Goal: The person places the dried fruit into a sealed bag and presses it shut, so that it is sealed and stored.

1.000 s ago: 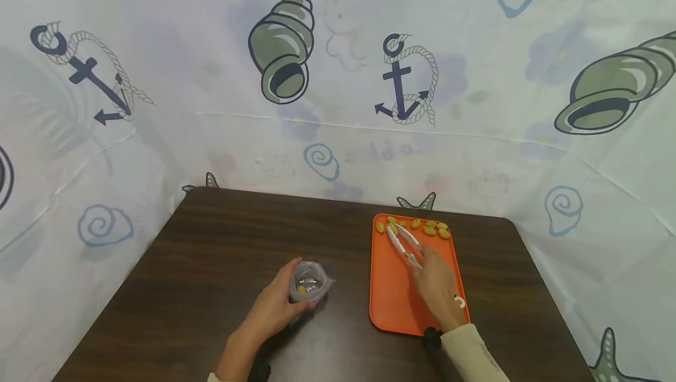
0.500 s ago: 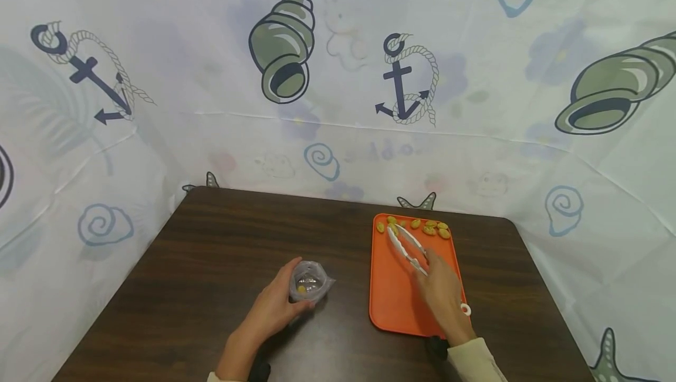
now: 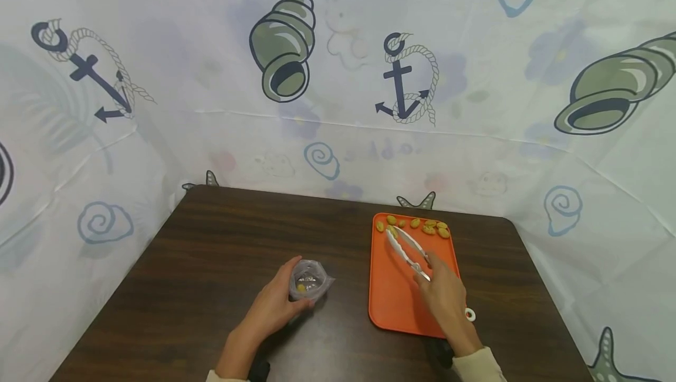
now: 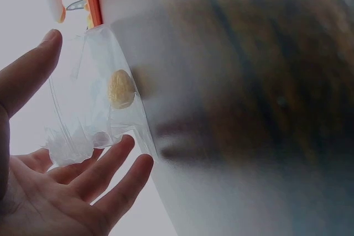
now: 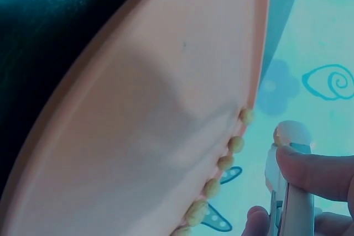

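My left hand (image 3: 274, 306) holds a clear plastic bag (image 3: 317, 292) that stands with its mouth up on the table, thumb on one side and fingers on the other. Low inside the bag lies a wrinkled yellow oval piece (image 4: 121, 89). Over the orange tray (image 3: 391, 306), my right hand (image 3: 445, 294) grips a pair of tongs (image 3: 413, 264) with white tips. Those tips are at one of the yellow-green oval pieces (image 3: 392, 232) near the tray's far edge; whether they pinch it is unclear. Several similar pieces (image 3: 429, 230) lie along that edge.
The dark wooden table (image 3: 222, 253) carries the bag left of the tray. A patterned cloth (image 3: 343, 77) hangs behind the table and at both sides. The tongs' white ring (image 3: 470, 314) sticks out past the tray's right edge.
My right hand has slid back toward me and slightly right along the tongs' line, while their tips stay near the same oval piece. The left hand and bag have not moved visibly.
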A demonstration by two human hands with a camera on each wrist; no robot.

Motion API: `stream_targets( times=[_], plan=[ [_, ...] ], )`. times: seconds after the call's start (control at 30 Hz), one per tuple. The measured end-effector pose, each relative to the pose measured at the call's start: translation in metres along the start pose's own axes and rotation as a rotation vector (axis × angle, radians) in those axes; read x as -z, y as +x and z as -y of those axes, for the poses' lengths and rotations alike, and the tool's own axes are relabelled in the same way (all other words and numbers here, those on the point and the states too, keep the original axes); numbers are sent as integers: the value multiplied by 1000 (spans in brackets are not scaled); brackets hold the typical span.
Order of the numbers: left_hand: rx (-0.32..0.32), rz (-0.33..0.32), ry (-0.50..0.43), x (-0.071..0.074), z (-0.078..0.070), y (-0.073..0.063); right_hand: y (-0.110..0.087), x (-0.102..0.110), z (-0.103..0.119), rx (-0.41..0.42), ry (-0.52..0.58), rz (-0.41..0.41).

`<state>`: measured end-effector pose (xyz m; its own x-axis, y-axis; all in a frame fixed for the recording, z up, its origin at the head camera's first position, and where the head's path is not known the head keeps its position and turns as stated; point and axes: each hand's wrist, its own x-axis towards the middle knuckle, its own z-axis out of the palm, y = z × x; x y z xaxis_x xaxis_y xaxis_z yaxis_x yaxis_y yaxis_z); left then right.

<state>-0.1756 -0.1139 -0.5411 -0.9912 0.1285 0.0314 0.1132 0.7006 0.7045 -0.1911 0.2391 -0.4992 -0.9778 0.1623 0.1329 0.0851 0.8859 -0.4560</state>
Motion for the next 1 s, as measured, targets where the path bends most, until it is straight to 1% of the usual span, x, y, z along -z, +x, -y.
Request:
stream_targets(
  times=[0.13, 0.43, 0.7, 1.0],
  plan=[
    [-1, 0, -2, 0, 0, 0, -2, 2, 3, -2, -8, 10],
    [-1, 2, -1, 1, 0, 0, -11, 3, 4, 38, 16, -14],
    [13, 7, -2, 1, 0, 0, -16, 6, 5, 46, 24, -11],
    [20, 14, -14, 1, 0, 1, -21, 11, 12, 91, 16, -32]
  ],
)
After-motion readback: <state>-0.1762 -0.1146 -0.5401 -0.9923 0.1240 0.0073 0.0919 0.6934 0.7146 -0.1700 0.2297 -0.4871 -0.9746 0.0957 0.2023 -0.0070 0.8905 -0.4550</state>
